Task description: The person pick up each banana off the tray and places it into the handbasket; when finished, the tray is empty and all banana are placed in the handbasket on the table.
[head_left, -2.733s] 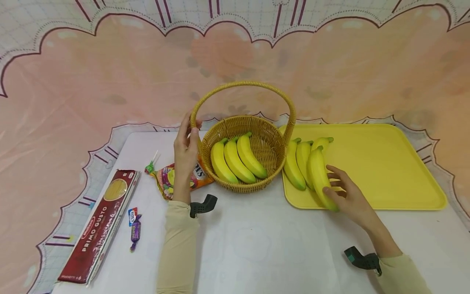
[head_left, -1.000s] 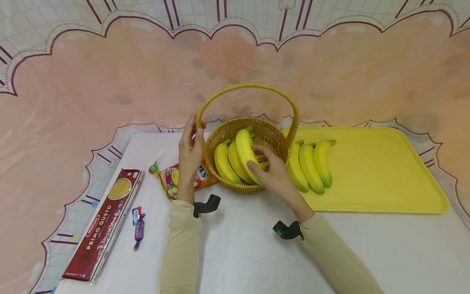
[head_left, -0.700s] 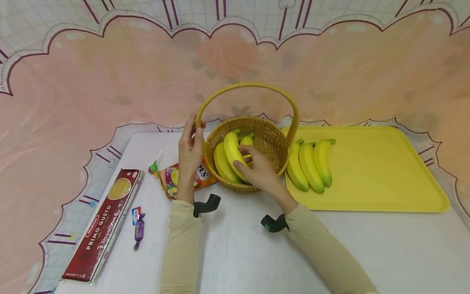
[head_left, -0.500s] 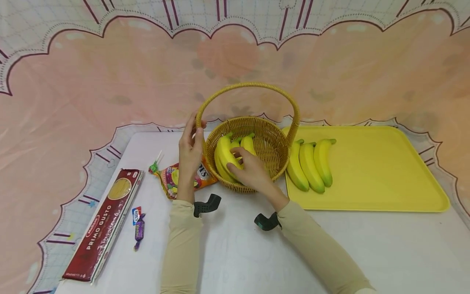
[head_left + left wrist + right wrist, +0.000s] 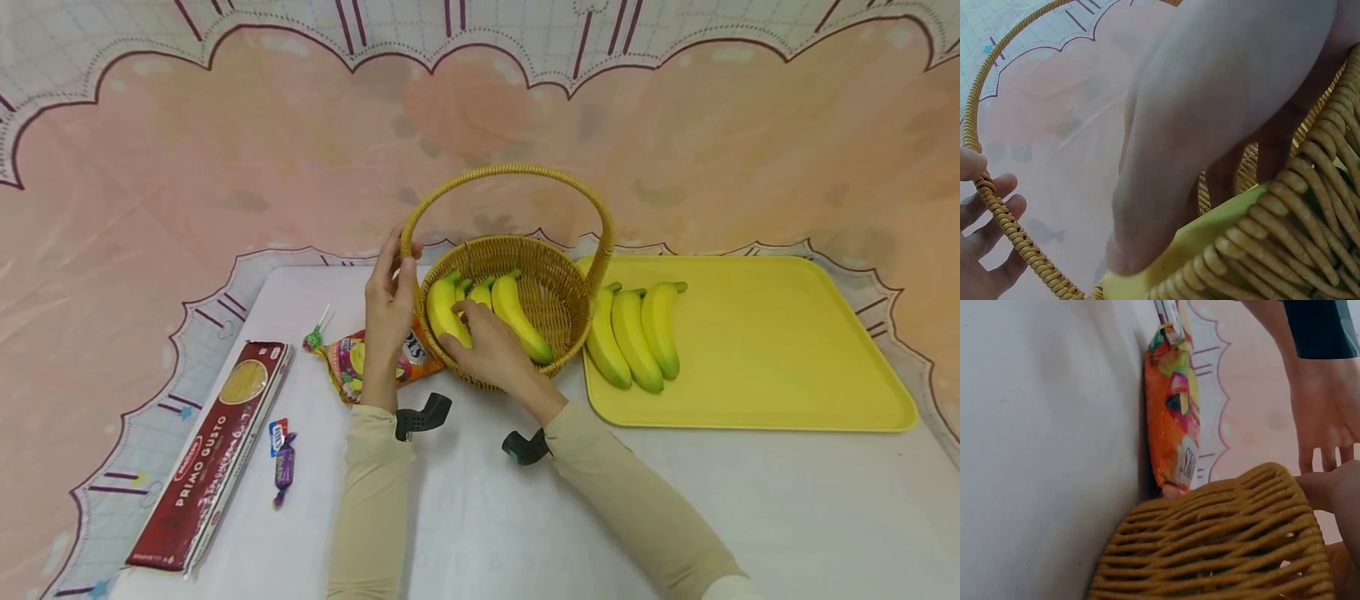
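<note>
Carried from the tray (image 5: 787, 350) earlier, a banana (image 5: 442, 310) now rests leftmost in the basket (image 5: 558, 287), right hand (image 5: 487, 350) fingers curled on it; left hand (image 5: 386, 304) pinches the handle (image 5: 408, 237).

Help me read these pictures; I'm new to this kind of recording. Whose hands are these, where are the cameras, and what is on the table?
No machine here: a person works with bare hands, wearing one camera on the head and one on each wrist. In the head view, the left hand holds the handle of a wicker basket. The right hand rests on the bananas in the basket. Three more bananas lie on a yellow tray. A snack bag, a spaghetti pack and a wrapped candy lie left of the basket.
</note>
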Action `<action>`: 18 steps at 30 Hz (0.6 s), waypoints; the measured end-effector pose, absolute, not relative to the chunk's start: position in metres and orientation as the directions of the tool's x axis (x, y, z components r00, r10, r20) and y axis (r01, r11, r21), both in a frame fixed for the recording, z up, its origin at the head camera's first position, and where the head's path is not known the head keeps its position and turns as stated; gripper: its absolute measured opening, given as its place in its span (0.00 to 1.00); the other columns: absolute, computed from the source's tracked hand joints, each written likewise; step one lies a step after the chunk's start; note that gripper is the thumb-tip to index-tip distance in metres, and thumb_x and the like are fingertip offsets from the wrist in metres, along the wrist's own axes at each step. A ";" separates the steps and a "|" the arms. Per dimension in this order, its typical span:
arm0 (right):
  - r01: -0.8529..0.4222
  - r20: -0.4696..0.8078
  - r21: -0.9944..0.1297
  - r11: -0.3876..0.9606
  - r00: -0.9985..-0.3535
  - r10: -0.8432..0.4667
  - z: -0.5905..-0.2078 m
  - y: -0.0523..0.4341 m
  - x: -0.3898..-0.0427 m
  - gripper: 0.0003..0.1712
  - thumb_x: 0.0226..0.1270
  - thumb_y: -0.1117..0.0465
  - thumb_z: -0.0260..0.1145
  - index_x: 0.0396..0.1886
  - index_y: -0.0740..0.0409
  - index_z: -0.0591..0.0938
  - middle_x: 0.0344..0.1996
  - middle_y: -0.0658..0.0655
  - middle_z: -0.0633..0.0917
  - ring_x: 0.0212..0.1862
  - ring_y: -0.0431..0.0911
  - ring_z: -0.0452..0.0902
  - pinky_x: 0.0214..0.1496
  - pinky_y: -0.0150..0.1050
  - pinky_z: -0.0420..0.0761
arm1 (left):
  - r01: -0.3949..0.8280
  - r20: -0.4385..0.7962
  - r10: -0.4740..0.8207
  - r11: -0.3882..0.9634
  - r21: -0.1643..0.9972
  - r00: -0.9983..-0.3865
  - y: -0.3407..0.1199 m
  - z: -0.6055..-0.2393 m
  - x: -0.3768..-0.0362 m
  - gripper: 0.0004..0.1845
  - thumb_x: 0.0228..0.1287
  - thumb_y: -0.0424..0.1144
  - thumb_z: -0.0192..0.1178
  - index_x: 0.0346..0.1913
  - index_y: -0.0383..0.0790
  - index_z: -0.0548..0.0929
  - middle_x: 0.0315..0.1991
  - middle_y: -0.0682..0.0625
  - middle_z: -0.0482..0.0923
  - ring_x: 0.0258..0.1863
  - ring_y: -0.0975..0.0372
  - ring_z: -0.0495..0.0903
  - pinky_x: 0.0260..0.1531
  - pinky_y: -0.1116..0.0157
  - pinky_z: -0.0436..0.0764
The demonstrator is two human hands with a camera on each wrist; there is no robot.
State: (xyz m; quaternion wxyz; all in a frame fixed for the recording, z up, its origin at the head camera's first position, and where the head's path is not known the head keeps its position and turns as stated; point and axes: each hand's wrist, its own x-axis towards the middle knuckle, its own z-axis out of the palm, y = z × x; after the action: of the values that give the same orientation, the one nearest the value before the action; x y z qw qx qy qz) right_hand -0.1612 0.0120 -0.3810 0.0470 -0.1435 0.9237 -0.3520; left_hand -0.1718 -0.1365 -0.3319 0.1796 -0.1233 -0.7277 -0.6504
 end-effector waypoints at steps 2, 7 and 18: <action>-0.257 0.043 -0.658 0.708 -0.951 -0.305 -0.381 0.015 -0.160 0.30 0.66 0.45 0.58 0.63 0.54 0.69 0.52 0.54 0.78 0.47 0.46 0.74 0.49 0.42 0.77 | 0.413 0.421 -0.053 0.119 0.903 -0.906 -0.136 -0.332 -0.172 0.24 0.74 0.34 0.44 0.71 0.42 0.62 0.56 0.35 0.73 0.60 0.53 0.71 0.50 0.69 0.70; -0.311 0.135 -0.686 0.658 -0.943 -0.304 -0.382 0.032 -0.152 0.26 0.68 0.49 0.58 0.62 0.54 0.70 0.53 0.55 0.78 0.52 0.48 0.76 0.51 0.44 0.77 | 0.417 0.425 -0.055 0.120 0.901 -0.903 -0.135 -0.333 -0.171 0.24 0.73 0.33 0.44 0.71 0.42 0.62 0.56 0.34 0.72 0.61 0.53 0.71 0.60 0.63 0.70; -0.400 0.354 -0.740 0.541 -0.915 -0.193 -0.385 0.078 -0.136 0.17 0.68 0.60 0.58 0.54 0.59 0.76 0.45 0.54 0.81 0.46 0.47 0.76 0.45 0.44 0.79 | 0.440 0.451 -0.068 0.135 0.888 -0.890 -0.134 -0.335 -0.169 0.24 0.73 0.32 0.44 0.70 0.37 0.62 0.55 0.32 0.72 0.62 0.49 0.71 0.51 0.72 0.71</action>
State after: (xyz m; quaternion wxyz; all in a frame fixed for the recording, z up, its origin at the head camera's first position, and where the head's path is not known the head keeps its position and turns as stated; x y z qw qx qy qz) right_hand -0.1356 0.0778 -0.3853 -0.1158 -0.1703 0.8700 -0.4480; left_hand -0.1692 -0.1343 -0.3352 0.1965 -0.1279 -0.7271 -0.6452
